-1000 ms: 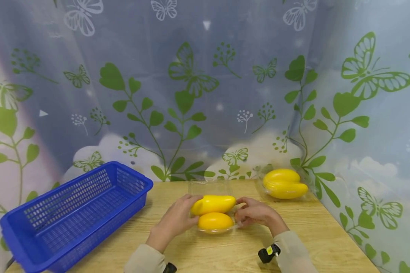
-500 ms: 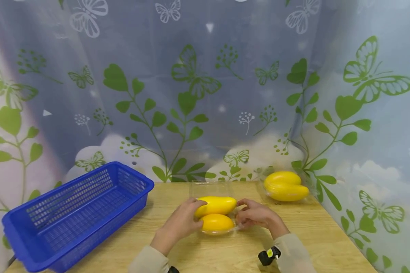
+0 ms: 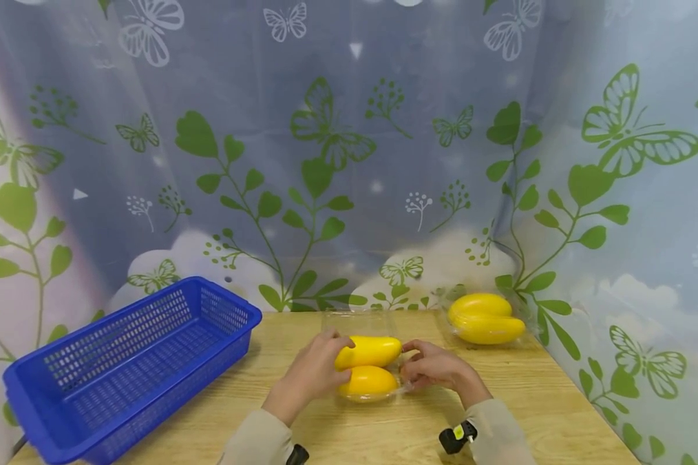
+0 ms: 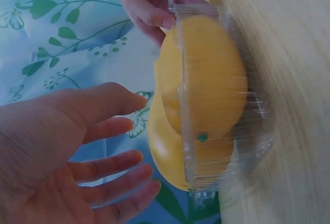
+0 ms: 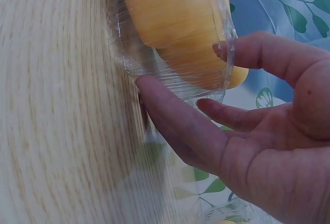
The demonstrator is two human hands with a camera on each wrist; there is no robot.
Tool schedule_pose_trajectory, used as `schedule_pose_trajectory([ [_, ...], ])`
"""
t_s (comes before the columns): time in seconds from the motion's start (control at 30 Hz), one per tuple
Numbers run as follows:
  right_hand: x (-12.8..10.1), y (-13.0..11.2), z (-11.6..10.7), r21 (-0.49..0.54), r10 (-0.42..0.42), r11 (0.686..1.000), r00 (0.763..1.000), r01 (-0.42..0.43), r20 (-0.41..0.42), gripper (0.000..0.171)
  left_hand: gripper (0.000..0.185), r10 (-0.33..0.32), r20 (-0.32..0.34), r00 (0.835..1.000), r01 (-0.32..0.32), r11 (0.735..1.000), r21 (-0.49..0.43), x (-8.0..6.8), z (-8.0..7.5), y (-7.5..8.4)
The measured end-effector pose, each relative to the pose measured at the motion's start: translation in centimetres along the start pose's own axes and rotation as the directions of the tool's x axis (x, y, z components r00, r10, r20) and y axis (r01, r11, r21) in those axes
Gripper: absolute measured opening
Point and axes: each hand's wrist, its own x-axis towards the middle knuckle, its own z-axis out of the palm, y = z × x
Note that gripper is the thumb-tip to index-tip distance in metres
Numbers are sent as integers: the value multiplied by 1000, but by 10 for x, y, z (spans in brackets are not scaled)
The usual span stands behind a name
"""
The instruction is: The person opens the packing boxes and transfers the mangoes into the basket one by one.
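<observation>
Two smooth yellow mango-like fruits, a back one (image 3: 375, 351) and a front one (image 3: 371, 382), lie side by side in a clear plastic box (image 5: 121, 46). Its lid (image 3: 357, 318) lies folded open toward the curtain. On the fruits' left is my left hand (image 3: 309, 371), its fingers spread and relaxed; the left wrist view shows a gap between these fingertips and the fruit. A green spot marks one fruit's end there. My right hand (image 3: 439, 369) holds the right side of the box, one fingertip at the rim and other fingers along the outer wall.
An empty blue slotted basket (image 3: 151, 387) stands at the left of the wooden table (image 3: 349, 439). At the back right is another clear box with two yellow fruits (image 3: 484, 318). A butterfly-patterned curtain (image 3: 349, 194) closes off the back and right.
My left hand has shifted slightly right along the fruits, partly through the view's own small movement. My right hand stays at the box's right side.
</observation>
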Motion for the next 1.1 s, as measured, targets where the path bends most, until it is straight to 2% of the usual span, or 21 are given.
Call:
schedule_pose_trajectory([
  [0.17,0,0,0,-12,-5,1000,1000,5,-1,75,38,-2,9,1000,2,999,37,8,-5,0],
  [0.37,0,1,0,-19,-11,1000,1000,11,6,75,43,-6,112,994,3,1000,29,19,-11,-3],
  [0.63,1,3,-2,-23,-11,1000,1000,11,-10,72,48,5,258,966,3,1000,-29,35,-19,-10],
  [0.73,1,3,-1,-22,-8,1000,1000,8,-10,73,50,-11,300,954,20,999,-25,40,-21,-11],
  [1.1,1,4,-2,-30,-7,1000,1000,7,-25,72,50,-80,390,917,70,997,39,54,-31,-4],
])
